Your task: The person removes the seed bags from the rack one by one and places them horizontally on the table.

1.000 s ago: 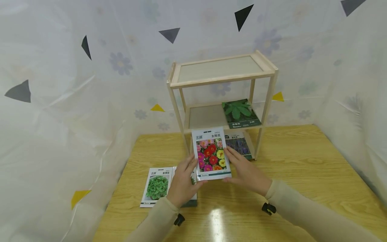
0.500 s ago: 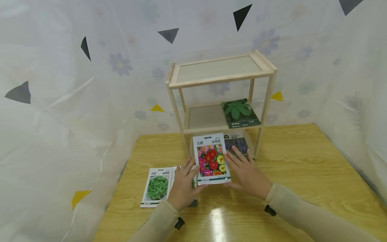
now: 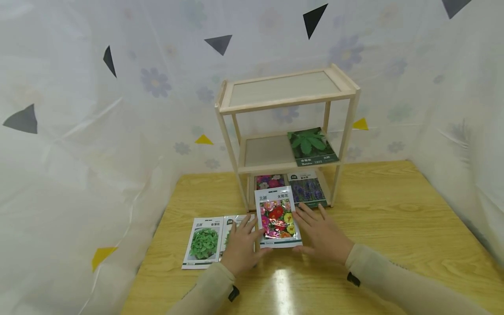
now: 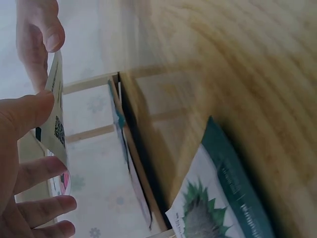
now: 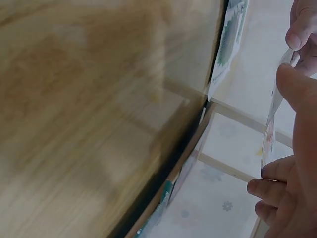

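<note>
A seed packet with red, pink and yellow flowers [image 3: 277, 214] is held tilted above the table, in front of a small wooden rack [image 3: 285, 89]. My left hand [image 3: 242, 247] pinches its left edge between thumb and fingers. At the opposite edge, my right hand [image 3: 324, 236] grips it likewise. Both wrist views show the packet [image 4: 57, 119] edge-on, clear of the tabletop. On the rack's bottom shelf lie a pink-flower packet [image 3: 271, 180], partly covered by the held one, and a purple-flower packet [image 3: 309, 189]. A green-leaf packet [image 3: 312, 146] rests on the middle shelf's right side.
Left of the rack, a leafy green packet [image 3: 204, 243] lies on the wooden table [image 3: 386, 210]. Beside it is another white-and-green packet [image 3: 230, 225], partly hidden by my left hand. A patterned white sheet [image 3: 157, 127] hangs behind and around the table.
Both hands have brought the held packet down and toward me, away from the rack. The pink-flower packet on the bottom shelf has come into sight behind it.
</note>
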`<state>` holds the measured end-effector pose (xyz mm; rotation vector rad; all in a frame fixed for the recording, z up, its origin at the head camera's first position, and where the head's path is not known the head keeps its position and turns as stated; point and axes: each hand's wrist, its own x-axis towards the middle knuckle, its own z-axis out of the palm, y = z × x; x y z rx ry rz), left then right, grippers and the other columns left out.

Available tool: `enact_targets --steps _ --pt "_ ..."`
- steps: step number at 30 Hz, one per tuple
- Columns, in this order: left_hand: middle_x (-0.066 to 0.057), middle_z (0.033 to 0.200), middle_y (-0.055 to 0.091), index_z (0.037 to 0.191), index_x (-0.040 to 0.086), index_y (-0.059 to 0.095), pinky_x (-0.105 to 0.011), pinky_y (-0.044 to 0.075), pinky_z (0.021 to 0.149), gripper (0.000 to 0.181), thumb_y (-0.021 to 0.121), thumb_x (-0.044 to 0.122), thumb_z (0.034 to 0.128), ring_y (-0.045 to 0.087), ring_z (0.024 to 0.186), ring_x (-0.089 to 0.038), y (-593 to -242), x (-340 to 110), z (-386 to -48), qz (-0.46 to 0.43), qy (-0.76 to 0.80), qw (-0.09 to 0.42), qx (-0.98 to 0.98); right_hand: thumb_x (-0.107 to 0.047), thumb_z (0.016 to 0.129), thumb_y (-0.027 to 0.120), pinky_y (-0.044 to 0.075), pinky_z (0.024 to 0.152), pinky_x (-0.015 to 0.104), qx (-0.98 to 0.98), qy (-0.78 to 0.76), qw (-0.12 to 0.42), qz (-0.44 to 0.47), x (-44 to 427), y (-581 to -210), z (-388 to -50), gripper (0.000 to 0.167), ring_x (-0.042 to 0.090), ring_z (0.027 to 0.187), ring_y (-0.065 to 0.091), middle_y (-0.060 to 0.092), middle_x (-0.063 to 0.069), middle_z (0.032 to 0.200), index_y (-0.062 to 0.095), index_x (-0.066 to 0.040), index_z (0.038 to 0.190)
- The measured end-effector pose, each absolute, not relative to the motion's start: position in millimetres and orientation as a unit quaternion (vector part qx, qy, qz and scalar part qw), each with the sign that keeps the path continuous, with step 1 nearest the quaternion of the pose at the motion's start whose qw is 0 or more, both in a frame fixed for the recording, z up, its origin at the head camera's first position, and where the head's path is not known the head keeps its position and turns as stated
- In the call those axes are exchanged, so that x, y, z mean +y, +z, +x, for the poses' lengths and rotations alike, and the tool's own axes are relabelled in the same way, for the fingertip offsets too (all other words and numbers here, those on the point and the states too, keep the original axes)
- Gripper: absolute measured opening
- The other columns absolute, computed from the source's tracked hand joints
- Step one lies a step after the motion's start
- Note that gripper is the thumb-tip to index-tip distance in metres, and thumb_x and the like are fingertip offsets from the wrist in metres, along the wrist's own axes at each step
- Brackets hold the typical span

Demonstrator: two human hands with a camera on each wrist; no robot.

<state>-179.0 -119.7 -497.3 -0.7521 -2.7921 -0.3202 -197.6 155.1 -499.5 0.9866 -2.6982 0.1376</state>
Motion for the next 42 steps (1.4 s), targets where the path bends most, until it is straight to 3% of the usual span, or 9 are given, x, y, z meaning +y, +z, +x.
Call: enact_targets --steps 5,11,25,42 --pt "-0.013 0.145 0.044 0.126 0.021 0.064 -0.068 0.024 0.104 0.062 0.062 0.064 0.0818 0.032 0.138 -0.036 -507 -121 -174 -0.255 -0.111 0.077 -0.957 -0.072 0.083 0.052 0.016 0.110 0.063 -0.927 0.047 0.124 0.352 156 -514 -194 0.093 0.031 0.142 0.026 0.036 0.013 0.151 0.038 -0.006 0.147" --pt "-0.013 0.139 0.050 0.123 0.022 0.065 -0.067 0.022 0.105 0.059 0.067 0.061 0.0791 0.037 0.134 -0.037 -519 -125 -169 -0.272 -0.116 0.071 -0.953 -0.071 0.082 0.054 0.026 0.106 0.064 -0.925 0.052 0.091 0.364 153 -524 -185 0.093 0.034 0.137 0.035 0.041 0.015 0.147 0.042 -0.003 0.144" --pt "-0.013 0.139 0.051 0.124 0.022 0.064 -0.069 0.023 0.103 0.062 0.068 0.062 0.0777 0.037 0.134 -0.035 -530 -130 -155 -0.266 -0.132 0.010 -0.955 -0.073 0.083 0.050 0.025 0.107 0.063 -0.930 0.060 -0.007 0.362 143 -525 -166 0.093 0.035 0.135 0.038 0.045 0.018 0.143 0.047 0.000 0.140" --pt "-0.011 0.135 0.054 0.121 0.018 0.067 -0.069 0.023 0.104 0.057 0.068 0.058 0.0806 0.040 0.132 -0.035 -537 -128 -161 -0.278 -0.094 -0.033 -0.955 -0.076 0.084 0.043 0.028 0.106 0.062 -0.927 0.024 -0.004 0.373 139 -538 -173 0.089 0.034 0.132 0.040 0.050 0.015 0.138 0.053 -0.004 0.136"
